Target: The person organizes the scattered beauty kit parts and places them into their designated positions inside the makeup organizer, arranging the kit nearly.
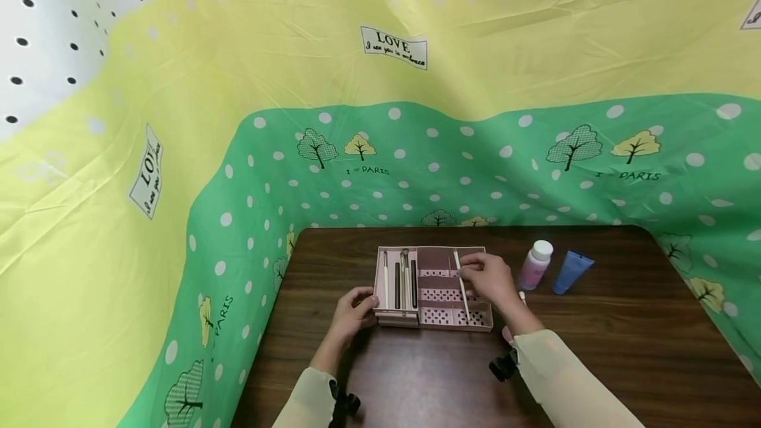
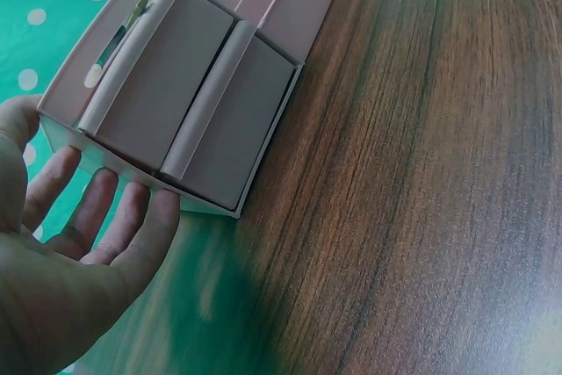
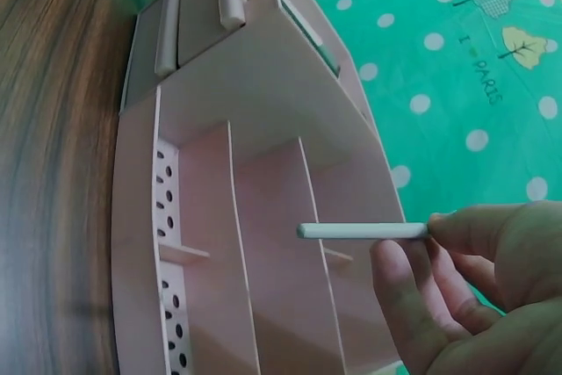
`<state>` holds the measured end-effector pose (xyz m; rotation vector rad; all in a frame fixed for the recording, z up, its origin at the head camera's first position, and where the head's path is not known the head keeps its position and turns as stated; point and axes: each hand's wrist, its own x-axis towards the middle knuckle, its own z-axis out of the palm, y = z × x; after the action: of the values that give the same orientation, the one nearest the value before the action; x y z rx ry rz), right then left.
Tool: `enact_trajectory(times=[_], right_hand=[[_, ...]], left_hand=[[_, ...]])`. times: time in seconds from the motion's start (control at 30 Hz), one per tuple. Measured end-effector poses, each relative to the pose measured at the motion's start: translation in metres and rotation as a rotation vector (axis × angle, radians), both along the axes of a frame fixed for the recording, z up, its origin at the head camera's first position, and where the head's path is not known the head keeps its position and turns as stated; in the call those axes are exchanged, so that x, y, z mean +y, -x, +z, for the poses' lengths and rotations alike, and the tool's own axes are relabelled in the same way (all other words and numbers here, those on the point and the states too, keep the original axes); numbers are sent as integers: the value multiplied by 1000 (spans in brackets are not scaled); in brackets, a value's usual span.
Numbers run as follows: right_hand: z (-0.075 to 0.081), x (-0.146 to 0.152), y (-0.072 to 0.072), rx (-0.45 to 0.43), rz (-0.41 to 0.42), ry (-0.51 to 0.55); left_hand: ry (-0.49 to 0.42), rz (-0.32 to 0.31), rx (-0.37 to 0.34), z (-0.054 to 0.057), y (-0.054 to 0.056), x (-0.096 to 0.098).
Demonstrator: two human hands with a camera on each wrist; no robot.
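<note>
Here, the slim white stick (image 3: 362, 231) sits pinched in the fingers of my right hand (image 1: 489, 276), above the divided right side of the pink organizer (image 1: 456, 326). My left hand (image 1: 349, 316) grips the organizer's near left corner. Brushes (image 1: 406, 283) lie in its left section. On the counter (image 1: 440, 378), a white-capped bottle (image 1: 535, 268) and a blue tube (image 1: 572, 273) stand to the right.

The pink organizer (image 1: 434, 261) is shared by all views, seen forward-and-down from the head, closely from each wrist.
</note>
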<state>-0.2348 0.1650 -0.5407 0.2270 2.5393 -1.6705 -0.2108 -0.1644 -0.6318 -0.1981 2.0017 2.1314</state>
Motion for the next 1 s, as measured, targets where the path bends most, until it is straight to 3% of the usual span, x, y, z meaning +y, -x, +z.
enact_trajectory(times=[0.53, 1.0], right_hand=[[9, -28, 9, 47, 20, 32], [17, -51, 14, 21, 51, 107]], left_hand=[[-1, -6, 12, 0, -2, 0], [5, -3, 17, -1, -2, 0]])
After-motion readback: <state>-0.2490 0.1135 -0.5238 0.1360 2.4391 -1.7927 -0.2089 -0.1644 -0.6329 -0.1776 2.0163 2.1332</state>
